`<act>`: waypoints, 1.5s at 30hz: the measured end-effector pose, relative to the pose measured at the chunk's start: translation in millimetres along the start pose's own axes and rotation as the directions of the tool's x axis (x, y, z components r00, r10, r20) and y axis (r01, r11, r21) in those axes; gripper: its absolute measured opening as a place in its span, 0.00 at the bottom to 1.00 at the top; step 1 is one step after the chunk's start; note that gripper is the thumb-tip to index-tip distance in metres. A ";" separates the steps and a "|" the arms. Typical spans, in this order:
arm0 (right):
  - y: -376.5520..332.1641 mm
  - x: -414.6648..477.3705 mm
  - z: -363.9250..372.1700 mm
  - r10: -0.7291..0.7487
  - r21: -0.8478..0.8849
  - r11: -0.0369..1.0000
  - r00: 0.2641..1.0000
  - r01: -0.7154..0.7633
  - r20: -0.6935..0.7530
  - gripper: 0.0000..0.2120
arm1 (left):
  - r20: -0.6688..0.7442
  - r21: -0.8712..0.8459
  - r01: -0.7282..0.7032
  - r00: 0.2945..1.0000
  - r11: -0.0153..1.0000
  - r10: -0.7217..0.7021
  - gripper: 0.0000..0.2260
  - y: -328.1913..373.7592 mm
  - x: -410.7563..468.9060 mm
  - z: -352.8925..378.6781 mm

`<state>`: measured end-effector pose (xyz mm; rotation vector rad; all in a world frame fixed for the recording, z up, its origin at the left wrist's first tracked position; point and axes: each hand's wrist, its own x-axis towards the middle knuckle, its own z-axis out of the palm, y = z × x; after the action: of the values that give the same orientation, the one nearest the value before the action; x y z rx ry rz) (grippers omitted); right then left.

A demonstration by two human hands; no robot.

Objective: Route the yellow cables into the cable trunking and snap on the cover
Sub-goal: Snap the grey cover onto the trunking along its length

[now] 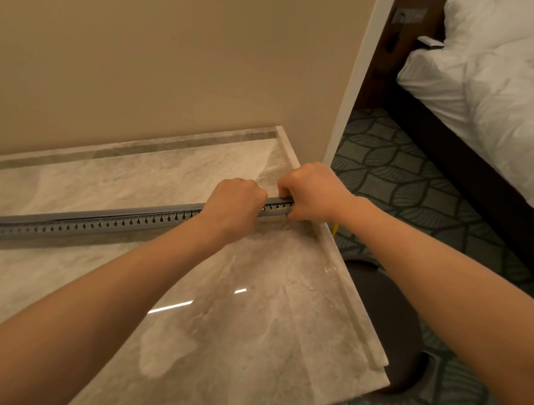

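A long grey slotted cable trunking (112,221) lies across the marble counter, running from the left edge to the counter's right edge. Its smooth grey cover (75,214) sits along the top. My left hand (233,205) is closed over the trunking near its right end. My right hand (313,192) grips the very end of it at the counter's edge. Yellow cable shows through the slots between my hands (277,206), and a short yellow cable end (335,228) hangs past the counter edge. The rest of the cables is hidden inside.
The marble counter (223,323) has a raised rim on the right and a beige wall behind it. Below on the right are a dark round stool (386,314) and patterned carpet (413,178). A bed with white bedding (494,89) stands at the far right.
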<state>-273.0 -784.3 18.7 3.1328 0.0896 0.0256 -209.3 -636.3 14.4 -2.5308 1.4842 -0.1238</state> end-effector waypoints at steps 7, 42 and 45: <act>4.0 9.2 -3.9 -0.028 0.040 0.999 0.997 0.025 0.068 0.09 | 0.007 -0.011 -0.024 1.000 1.000 0.025 0.02 -3.0 1.9 -2.0; 28.6 -45.1 11.3 -0.023 -0.032 0.999 0.999 0.022 -0.033 0.18 | 0.001 -0.040 -0.071 0.997 0.997 0.071 0.12 -28.6 -0.7 37.4; 2.3 -27.4 10.6 -0.095 -0.064 0.994 0.995 0.092 -0.031 0.18 | 0.003 -0.021 -0.056 0.998 0.998 0.056 0.14 -29.3 -1.6 37.7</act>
<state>-300.0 -788.2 7.7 3.0624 0.2311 0.0795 -178.5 -616.1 -15.9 -2.5018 1.5610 -0.0950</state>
